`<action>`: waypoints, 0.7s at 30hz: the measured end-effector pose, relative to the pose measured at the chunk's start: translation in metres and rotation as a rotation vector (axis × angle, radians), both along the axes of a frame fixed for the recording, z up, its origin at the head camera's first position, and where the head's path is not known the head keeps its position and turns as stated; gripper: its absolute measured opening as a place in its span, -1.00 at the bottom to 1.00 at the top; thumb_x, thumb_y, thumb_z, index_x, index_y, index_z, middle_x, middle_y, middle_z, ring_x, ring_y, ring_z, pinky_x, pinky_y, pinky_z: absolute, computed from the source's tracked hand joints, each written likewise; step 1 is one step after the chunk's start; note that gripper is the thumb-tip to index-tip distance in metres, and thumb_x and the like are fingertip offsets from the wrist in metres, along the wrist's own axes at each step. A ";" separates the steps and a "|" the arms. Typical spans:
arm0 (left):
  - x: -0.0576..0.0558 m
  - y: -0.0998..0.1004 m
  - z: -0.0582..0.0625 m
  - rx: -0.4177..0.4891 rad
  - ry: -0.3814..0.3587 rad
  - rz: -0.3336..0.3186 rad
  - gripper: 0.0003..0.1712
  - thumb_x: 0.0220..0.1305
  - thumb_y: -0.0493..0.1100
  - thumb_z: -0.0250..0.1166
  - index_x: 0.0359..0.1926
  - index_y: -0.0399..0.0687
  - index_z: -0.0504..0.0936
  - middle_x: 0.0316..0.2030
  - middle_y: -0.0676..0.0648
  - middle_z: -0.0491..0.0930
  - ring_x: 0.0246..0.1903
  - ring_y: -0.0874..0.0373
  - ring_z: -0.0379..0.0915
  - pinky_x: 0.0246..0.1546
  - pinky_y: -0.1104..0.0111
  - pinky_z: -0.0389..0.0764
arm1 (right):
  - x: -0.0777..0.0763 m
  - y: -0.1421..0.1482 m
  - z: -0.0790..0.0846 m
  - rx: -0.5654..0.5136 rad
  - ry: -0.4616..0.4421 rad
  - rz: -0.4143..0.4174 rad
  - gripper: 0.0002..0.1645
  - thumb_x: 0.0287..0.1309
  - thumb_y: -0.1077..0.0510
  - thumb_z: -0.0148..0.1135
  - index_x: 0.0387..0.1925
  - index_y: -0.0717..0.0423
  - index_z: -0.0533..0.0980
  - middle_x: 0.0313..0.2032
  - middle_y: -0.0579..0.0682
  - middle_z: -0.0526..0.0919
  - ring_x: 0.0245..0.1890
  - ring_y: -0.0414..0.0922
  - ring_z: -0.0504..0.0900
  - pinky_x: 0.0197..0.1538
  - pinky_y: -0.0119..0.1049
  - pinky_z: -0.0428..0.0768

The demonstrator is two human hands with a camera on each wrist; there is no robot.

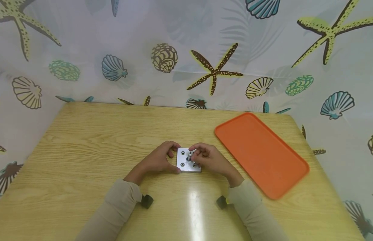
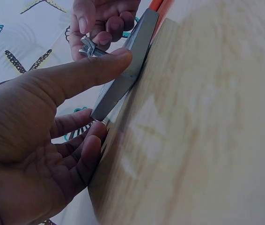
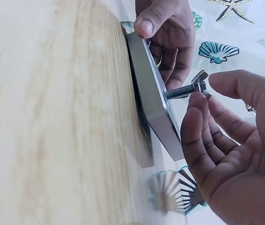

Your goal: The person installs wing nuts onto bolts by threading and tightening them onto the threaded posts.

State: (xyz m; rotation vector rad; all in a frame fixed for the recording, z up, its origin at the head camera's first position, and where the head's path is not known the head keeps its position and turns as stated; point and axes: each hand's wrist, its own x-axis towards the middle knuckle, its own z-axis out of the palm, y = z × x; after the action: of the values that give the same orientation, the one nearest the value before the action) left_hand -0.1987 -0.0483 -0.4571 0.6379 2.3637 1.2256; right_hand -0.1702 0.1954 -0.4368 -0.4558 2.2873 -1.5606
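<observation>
Hands share the work: the left hand (image 1: 159, 159) holds the plate (image 1: 188, 166) at its left side, and the right hand (image 1: 211, 158) pinches the wing nut (image 3: 200, 86) on the bolt (image 3: 176, 93) that stands up from this plate, on the bench (image 1: 108, 140), left of the tray (image 1: 261, 155). I judge the plate stiff, rather heavy and smooth, so better held by opposite edges, the wing nut by a light pinch. Head view shows the plate's holes (image 1: 182, 164); right wrist view shows the bolt bare between wing nut and plate.
</observation>
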 end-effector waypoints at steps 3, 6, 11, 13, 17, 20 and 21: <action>0.000 0.000 0.000 0.000 0.004 -0.002 -0.05 -0.12 -0.06 0.66 0.30 -0.06 0.39 0.13 -0.05 0.45 -0.04 0.11 0.42 -0.04 0.30 0.51 | 0.000 0.001 0.000 0.006 -0.001 -0.006 -0.70 0.35 0.25 0.18 0.08 0.22 0.52 -0.27 0.17 0.62 -0.37 -0.17 0.56 -0.30 -0.41 0.58; 0.000 0.000 0.000 0.005 0.007 -0.005 -0.05 -0.12 -0.05 0.66 0.30 -0.06 0.39 0.13 -0.06 0.45 -0.04 0.11 0.42 -0.04 0.30 0.51 | 0.000 0.001 0.000 0.009 -0.003 -0.011 -0.71 0.36 0.25 0.18 0.07 0.21 0.52 -0.27 0.16 0.61 -0.37 -0.16 0.56 -0.29 -0.41 0.58; 0.000 0.001 0.000 0.012 0.007 -0.005 -0.05 -0.12 -0.06 0.66 0.30 -0.06 0.40 0.14 -0.06 0.45 -0.04 0.10 0.42 -0.04 0.29 0.51 | -0.001 0.002 0.000 0.005 -0.005 -0.021 -0.72 0.35 0.26 0.18 0.06 0.23 0.52 -0.28 0.16 0.60 -0.37 -0.16 0.57 -0.29 -0.42 0.60; 0.000 0.001 0.000 0.011 0.007 -0.005 -0.05 -0.12 -0.06 0.66 0.30 -0.06 0.40 0.14 -0.06 0.45 -0.03 0.10 0.42 -0.03 0.29 0.51 | -0.001 0.003 -0.001 0.003 -0.006 -0.023 -0.73 0.34 0.27 0.18 0.05 0.24 0.52 -0.29 0.15 0.60 -0.37 -0.17 0.57 -0.28 -0.42 0.60; -0.001 0.001 -0.002 0.006 0.008 -0.003 -0.04 -0.13 -0.06 0.67 0.30 -0.06 0.39 0.14 -0.06 0.45 -0.03 0.10 0.42 -0.02 0.29 0.51 | -0.001 0.002 0.000 0.002 -0.004 -0.027 -0.75 0.33 0.29 0.17 0.02 0.27 0.51 -0.28 0.14 0.60 -0.36 -0.17 0.57 -0.27 -0.43 0.60; -0.001 0.001 -0.002 0.004 0.011 -0.002 -0.04 -0.13 -0.07 0.67 0.30 -0.06 0.39 0.14 -0.06 0.45 -0.04 0.10 0.42 -0.02 0.29 0.51 | 0.000 0.002 0.002 0.009 -0.001 -0.032 -0.76 0.33 0.30 0.16 -0.01 0.28 0.52 -0.28 0.13 0.60 -0.35 -0.16 0.57 -0.26 -0.43 0.61; -0.001 0.001 -0.002 0.003 0.010 -0.002 -0.04 -0.13 -0.07 0.67 0.30 -0.06 0.39 0.14 -0.06 0.45 -0.03 0.10 0.42 -0.02 0.29 0.51 | 0.000 0.003 0.002 0.014 0.001 -0.033 -0.77 0.33 0.30 0.15 -0.01 0.29 0.52 -0.28 0.12 0.60 -0.34 -0.16 0.57 -0.26 -0.43 0.60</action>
State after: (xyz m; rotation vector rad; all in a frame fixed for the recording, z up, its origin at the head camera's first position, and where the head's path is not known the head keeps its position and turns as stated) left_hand -0.1997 -0.0468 -0.4592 0.6487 2.3695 1.2285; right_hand -0.1700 0.1980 -0.4349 -0.4178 2.3162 -1.5590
